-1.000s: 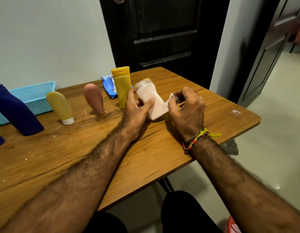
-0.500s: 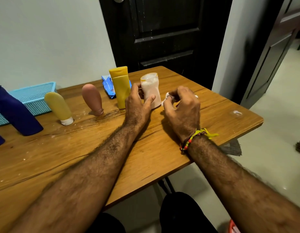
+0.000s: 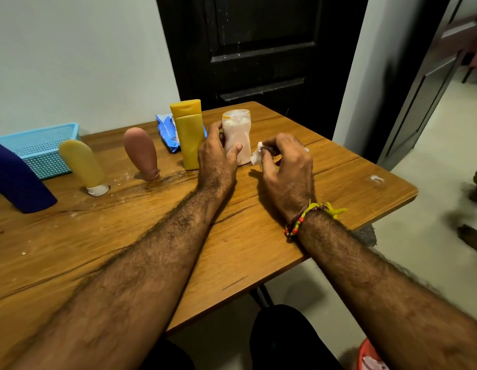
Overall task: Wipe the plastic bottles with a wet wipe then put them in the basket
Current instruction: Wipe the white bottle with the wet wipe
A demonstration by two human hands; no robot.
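Observation:
A pale pink bottle (image 3: 237,134) stands upright on the wooden table (image 3: 338,188), and my left hand (image 3: 218,158) grips its left side, thumb across the front. My right hand (image 3: 285,166) pinches a crumpled white wet wipe (image 3: 256,156) just right of the bottle's base. A yellow flip-top bottle (image 3: 188,134) stands directly left of it. Further left stand a brown tube (image 3: 141,153), a pale yellow tube (image 3: 81,166) and a dark blue bottle (image 3: 15,182). The light blue mesh basket (image 3: 42,145) sits at the back left.
A blue wet-wipe pack (image 3: 166,132) lies behind the yellow bottle. A dark door stands behind the table. The table's right edge drops to a tiled floor with a doorway at the right. A red container (image 3: 368,359) is at the bottom right corner.
The pink bottle went from tilted in my left hand to standing upright on the table. My right hand with the wipe drew slightly away from it.

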